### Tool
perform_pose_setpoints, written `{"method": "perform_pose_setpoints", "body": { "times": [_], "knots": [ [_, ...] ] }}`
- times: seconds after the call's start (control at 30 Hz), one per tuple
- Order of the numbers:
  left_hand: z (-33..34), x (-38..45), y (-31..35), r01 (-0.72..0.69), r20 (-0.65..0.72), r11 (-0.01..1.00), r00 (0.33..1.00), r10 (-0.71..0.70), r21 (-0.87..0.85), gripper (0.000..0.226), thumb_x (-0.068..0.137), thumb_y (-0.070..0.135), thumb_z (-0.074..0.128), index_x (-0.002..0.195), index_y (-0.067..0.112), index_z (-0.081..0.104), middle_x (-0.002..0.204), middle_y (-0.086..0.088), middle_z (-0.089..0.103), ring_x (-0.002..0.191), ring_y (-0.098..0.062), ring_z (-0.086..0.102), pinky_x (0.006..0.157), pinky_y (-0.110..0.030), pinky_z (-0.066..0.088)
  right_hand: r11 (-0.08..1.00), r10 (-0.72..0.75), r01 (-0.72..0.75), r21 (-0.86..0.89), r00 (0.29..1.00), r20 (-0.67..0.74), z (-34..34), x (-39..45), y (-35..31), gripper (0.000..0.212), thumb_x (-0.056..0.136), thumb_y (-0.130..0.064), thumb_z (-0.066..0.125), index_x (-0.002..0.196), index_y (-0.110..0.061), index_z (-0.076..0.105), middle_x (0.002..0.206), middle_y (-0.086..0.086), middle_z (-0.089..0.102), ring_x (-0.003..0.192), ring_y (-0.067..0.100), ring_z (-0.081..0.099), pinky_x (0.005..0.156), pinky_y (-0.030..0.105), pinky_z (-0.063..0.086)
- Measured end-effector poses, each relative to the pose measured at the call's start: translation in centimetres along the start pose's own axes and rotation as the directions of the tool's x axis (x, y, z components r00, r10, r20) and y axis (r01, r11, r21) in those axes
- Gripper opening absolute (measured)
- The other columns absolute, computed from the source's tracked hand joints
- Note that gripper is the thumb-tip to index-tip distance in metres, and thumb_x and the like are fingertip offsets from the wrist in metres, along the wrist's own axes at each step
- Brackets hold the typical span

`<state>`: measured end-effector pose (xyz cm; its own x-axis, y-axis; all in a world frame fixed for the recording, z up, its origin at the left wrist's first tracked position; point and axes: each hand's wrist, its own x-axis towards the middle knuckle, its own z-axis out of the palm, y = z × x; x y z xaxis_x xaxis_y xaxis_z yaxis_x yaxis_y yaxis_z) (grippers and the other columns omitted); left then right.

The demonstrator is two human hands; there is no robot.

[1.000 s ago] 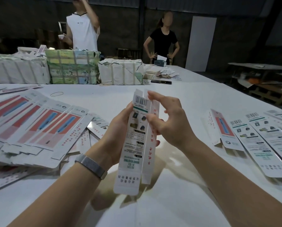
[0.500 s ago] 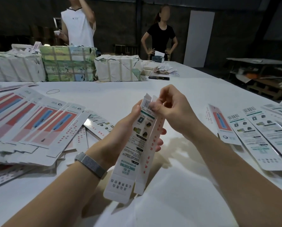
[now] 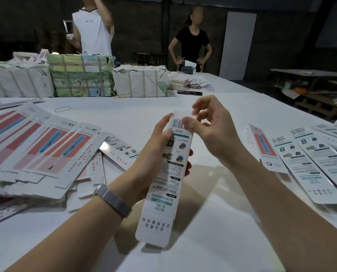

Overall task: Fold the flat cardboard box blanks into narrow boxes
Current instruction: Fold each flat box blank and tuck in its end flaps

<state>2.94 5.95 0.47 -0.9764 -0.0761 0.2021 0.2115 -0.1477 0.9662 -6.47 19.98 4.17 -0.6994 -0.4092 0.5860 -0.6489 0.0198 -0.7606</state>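
Cardboard, white with printed panels: the narrow box [image 3: 169,169] is up off the bench [image 3: 212,238], held between both my hands, long axis running from near me up and away, tilted slightly right at the far end. My left hand [image 3: 154,154] wraps the box's middle from the left, fingers curled behind it with tips showing at the right edge, thumb up along the left edge near the top. My right hand [image 3: 210,126] sits at the far end, thumb pressed on the barcode panel, index curled over the top flap [image 3: 183,114], so it's pinching that end. Far end is the one being closed, I'd say; near end still hangs open with its flap straight. Right hand is the nearer one to the top flap, left only steadies. Next move likely pushes the flap down along the long axis into the tube. Flat blanks [image 3: 42,146] fan out to my left, more printed blanks [image 3: 308,163] lie to my right.
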Motion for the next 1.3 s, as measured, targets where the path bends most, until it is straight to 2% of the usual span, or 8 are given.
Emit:
{"method": "perform_pose_setpoints", "body": {
  "times": [0.1,0.3,0.5,0.7,0.83,1.0,1.1,1.3],
  "knots": [
    [0.0,0.1,0.2,-0.052,-0.072,0.999,0.996,0.051,-0.005,0.031,0.109,0.040,0.032,0.136,0.051,0.042,0.089,-0.014,0.073,0.071,-0.032,0.071,0.061,-0.035,0.057,0.998,0.025,-0.021,0.056,0.997,-0.072,0.4,-0.1,0.3,0.028,0.090,-0.022,0.072,0.104,-0.037,0.052,0.106,-0.007,0.059,0.092,0.009,0.059,0.078,0.023,0.054],
    [0.3,-0.1,0.1,-0.090,-0.119,0.994,0.989,0.082,-0.060,0.030,0.110,0.035,0.029,0.135,0.043,0.043,0.088,-0.010,0.074,0.071,-0.030,0.070,0.061,-0.036,0.058,0.984,0.039,-0.050,0.172,0.997,0.065,1.5,-0.8,0.6,0.024,0.091,-0.018,0.061,0.110,-0.033,0.060,0.113,0.001,0.067,0.102,0.028,0.063,0.081,0.037,0.058],
    [0.5,-0.1,0.0,-0.065,-0.094,0.995,0.994,0.058,-0.077,0.030,0.110,0.034,0.031,0.137,0.041,0.042,0.092,-0.014,0.072,0.075,-0.030,0.070,0.063,-0.037,0.059,0.941,0.082,-0.105,0.320,0.993,0.086,1.3,-0.6,0.9,0.016,0.087,-0.011,0.058,0.100,-0.021,0.060,0.105,0.010,0.061,0.105,0.042,0.063,0.090,0.050,0.056],
    [0.8,-0.3,0.3,-0.006,-0.031,0.990,1.000,0.002,-0.142,0.025,0.110,0.032,0.032,0.133,0.034,0.039,0.089,-0.016,0.068,0.072,-0.031,0.069,0.064,-0.040,0.060,0.852,0.145,-0.157,0.500,0.987,0.063,1.0,-0.3,1.1,0.018,0.075,-0.002,0.061,0.087,-0.010,0.051,0.089,0.006,0.057,0.095,0.031,0.069,0.089,0.048,0.057],
    [0.8,-0.4,0.5,-0.013,-0.039,0.996,0.999,0.010,-0.094,0.026,0.109,0.032,0.033,0.135,0.033,0.038,0.089,-0.016,0.068,0.070,-0.031,0.070,0.060,-0.038,0.059,0.780,0.155,-0.161,0.605,0.986,0.063,1.2,-0.3,1.0,0.025,0.072,0.004,0.060,0.089,-0.010,0.049,0.083,0.003,0.057,0.093,0.028,0.067,0.080,0.037,0.058],
    [0.8,-0.4,0.6,0.000,-0.034,0.999,0.999,-0.001,-0.050,0.028,0.109,0.037,0.033,0.137,0.040,0.035,0.089,-0.012,0.070,0.071,-0.031,0.071,0.060,-0.035,0.058,0.743,0.177,-0.165,0.648,0.983,0.047,1.6,-0.5,1.0,0.051,0.071,0.005,0.058,0.114,-0.019,0.046,0.114,0.005,0.057,0.100,0.031,0.069,0.095,0.054,0.053],
    [1.0,-0.4,0.6,0.012,-0.019,0.999,1.000,-0.013,-0.052,0.026,0.109,0.037,0.033,0.134,0.043,0.036,0.082,-0.005,0.073,0.068,-0.028,0.071,0.058,-0.034,0.058,0.718,0.208,-0.207,0.664,0.975,0.080,1.4,-0.4,1.2,0.067,0.071,0.002,0.059,0.128,-0.031,0.043,0.131,0.007,0.051,0.106,0.027,0.070,0.097,0.054,0.051],
    [1.1,-0.5,0.6,0.012,-0.033,0.997,0.999,-0.014,-0.073,0.030,0.109,0.037,0.035,0.137,0.045,0.031,0.089,-0.015,0.069,0.067,-0.031,0.070,0.059,-0.037,0.058,0.699,0.216,-0.281,0.658,0.960,0.181,1.0,-0.4,1.3,0.053,0.076,0.002,0.057,0.123,-0.022,0.050,0.104,0.011,0.063,0.096,0.032,0.068,0.092,0.055,0.049]
  ]
}}
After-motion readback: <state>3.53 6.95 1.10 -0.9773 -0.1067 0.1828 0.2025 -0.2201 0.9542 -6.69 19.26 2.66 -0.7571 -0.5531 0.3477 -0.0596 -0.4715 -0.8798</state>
